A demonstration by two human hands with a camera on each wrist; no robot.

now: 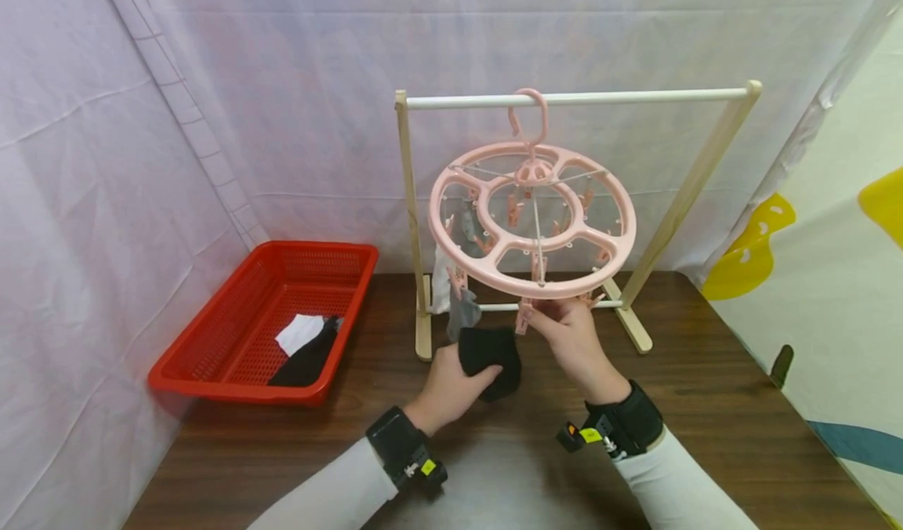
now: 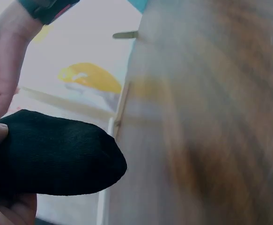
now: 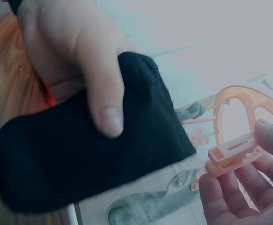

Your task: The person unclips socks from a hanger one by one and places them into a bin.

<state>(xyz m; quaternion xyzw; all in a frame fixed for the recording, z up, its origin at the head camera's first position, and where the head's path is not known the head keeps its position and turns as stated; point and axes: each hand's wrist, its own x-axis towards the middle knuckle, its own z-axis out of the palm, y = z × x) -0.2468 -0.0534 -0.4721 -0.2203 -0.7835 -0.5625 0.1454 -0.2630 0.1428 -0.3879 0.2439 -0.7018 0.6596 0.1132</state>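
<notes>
My left hand (image 1: 451, 385) grips a black sock (image 1: 490, 357), its thumb lying across the cloth. In the right wrist view the sock (image 3: 80, 145) hangs with its cuff toward the clip. My right hand (image 1: 571, 338) pinches a pink clip (image 3: 232, 152) between thumb and fingers, below the front rim of a round pink drying hanger (image 1: 494, 267). Sock and clip are apart. Grey socks (image 1: 462, 314) and a white one (image 1: 440, 279) hang from clips on the hanger's left side.
The hanger hooks over the white bar of a wooden stand (image 1: 578, 99). A red basket (image 1: 172, 381) at the left holds a white cloth piece (image 1: 299, 332) and a black one (image 1: 306, 361). A brown table (image 1: 734, 404) lies beneath everything.
</notes>
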